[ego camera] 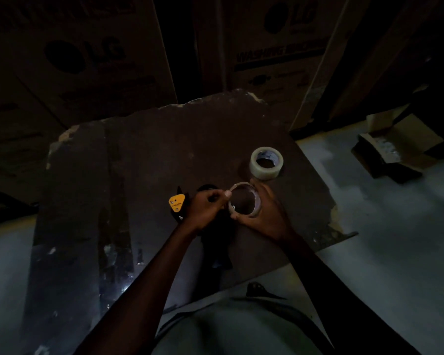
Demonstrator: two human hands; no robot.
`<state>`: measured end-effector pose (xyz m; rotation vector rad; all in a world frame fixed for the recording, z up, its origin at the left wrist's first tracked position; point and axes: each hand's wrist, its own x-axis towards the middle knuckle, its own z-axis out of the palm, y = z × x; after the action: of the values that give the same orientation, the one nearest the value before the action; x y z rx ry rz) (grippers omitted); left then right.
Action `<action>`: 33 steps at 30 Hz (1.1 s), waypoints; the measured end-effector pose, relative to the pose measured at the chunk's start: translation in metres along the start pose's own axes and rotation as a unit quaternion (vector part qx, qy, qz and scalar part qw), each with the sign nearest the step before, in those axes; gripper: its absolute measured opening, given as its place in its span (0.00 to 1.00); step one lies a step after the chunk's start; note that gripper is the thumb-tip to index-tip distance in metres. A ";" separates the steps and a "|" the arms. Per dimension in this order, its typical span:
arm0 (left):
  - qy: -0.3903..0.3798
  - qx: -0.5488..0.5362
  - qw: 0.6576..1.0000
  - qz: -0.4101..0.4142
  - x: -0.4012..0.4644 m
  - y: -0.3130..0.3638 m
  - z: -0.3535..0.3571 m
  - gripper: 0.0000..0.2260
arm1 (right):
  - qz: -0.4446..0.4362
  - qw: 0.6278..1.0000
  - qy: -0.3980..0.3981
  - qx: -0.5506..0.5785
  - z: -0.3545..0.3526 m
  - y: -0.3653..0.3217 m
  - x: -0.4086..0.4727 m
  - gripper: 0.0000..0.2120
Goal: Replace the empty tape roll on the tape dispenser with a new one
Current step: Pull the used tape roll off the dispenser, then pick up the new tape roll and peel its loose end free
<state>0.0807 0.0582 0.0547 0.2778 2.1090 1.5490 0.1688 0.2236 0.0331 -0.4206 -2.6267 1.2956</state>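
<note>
Head view, right hand (263, 216) gripping empty core (244, 199), left hand (207, 206) clenched on dispenser (178, 204), new roll (266, 162) beyond

Counting what I see: two tape rings, namely one full clear tape roll (266, 162) and one empty brown cardboard core (244, 202). One black tape dispenser with yellow plate (177, 202). Two bare hands, mine: left hand (205, 207), right hand (263, 215). Two large LG-printed cardboard cartons (82, 55) behind. One small open cardboard box (395, 147).
</note>
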 end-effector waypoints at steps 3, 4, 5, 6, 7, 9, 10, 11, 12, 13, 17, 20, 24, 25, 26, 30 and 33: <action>0.021 -0.002 1.000 0.001 -0.005 -0.009 0.011 0.05 | 0.023 0.999 0.033 -0.027 -0.011 0.018 -0.016 0.50; 0.026 0.001 1.000 -0.003 -0.007 -0.012 0.015 0.04 | 0.039 0.998 0.040 -0.043 -0.015 0.026 -0.022 0.51; 0.032 0.000 0.999 -0.006 -0.009 -0.015 0.019 0.03 | 0.056 0.996 0.042 -0.056 -0.021 0.034 -0.028 0.52; 0.036 -0.003 0.999 -0.009 -0.012 -0.018 0.021 0.03 | 0.070 0.994 0.046 -0.066 -0.025 0.041 -0.034 0.51; 0.035 -0.010 0.999 -0.008 -0.014 -0.019 0.024 0.03 | 0.086 0.992 0.051 -0.078 -0.030 0.049 -0.040 0.51; 0.032 -0.012 0.999 -0.005 -0.017 -0.023 0.032 0.04 | 0.115 0.986 0.064 -0.099 -0.040 0.063 -0.050 0.50; 0.032 -0.008 0.999 -0.001 -0.018 -0.025 0.036 0.04 | 0.129 0.984 0.069 -0.103 -0.045 0.070 -0.055 0.50; 0.034 -0.003 0.999 -0.001 -0.018 -0.026 0.039 0.04 | 0.142 0.982 0.070 -0.104 -0.050 0.074 -0.058 0.49; 0.034 -0.003 0.999 -0.003 -0.019 -0.027 0.043 0.05 | 0.150 0.980 0.067 -0.110 -0.055 0.079 -0.062 0.48; 0.035 -0.004 0.999 -0.008 -0.020 -0.027 0.048 0.05 | 0.154 0.978 0.068 -0.121 -0.060 0.083 -0.065 0.48; 0.036 -0.010 0.999 -0.022 -0.022 -0.023 0.069 0.05 | 0.174 0.971 0.082 -0.143 -0.074 0.101 -0.073 0.48; 0.034 -0.003 0.999 -0.009 -0.022 -0.018 0.085 0.08 | 0.174 0.966 0.104 -0.159 -0.079 0.110 -0.074 0.47; 0.034 0.008 0.999 -0.019 -0.019 -0.017 0.099 0.12 | 0.165 0.968 0.086 -0.169 -0.081 0.124 -0.072 0.45; 0.036 0.010 0.999 -0.021 -0.017 -0.017 0.101 0.11 | 0.158 0.967 0.086 -0.182 -0.081 0.128 -0.072 0.45; 0.039 0.014 0.999 -0.019 -0.016 -0.016 0.103 0.10 | 0.153 0.967 0.087 -0.185 -0.080 0.131 -0.071 0.46; 0.048 0.023 0.998 -0.015 -0.012 -0.013 0.108 0.09 | 0.161 0.966 0.092 -0.180 -0.080 0.131 -0.066 0.48; 0.052 0.015 0.998 -0.014 -0.009 -0.011 0.112 0.08 | 0.125 0.970 0.101 -0.184 -0.083 0.129 -0.060 0.46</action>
<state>0.1461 0.1437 0.0221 0.1815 2.2091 1.5474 0.2714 0.3402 -0.0216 -0.9149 -2.6968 0.7618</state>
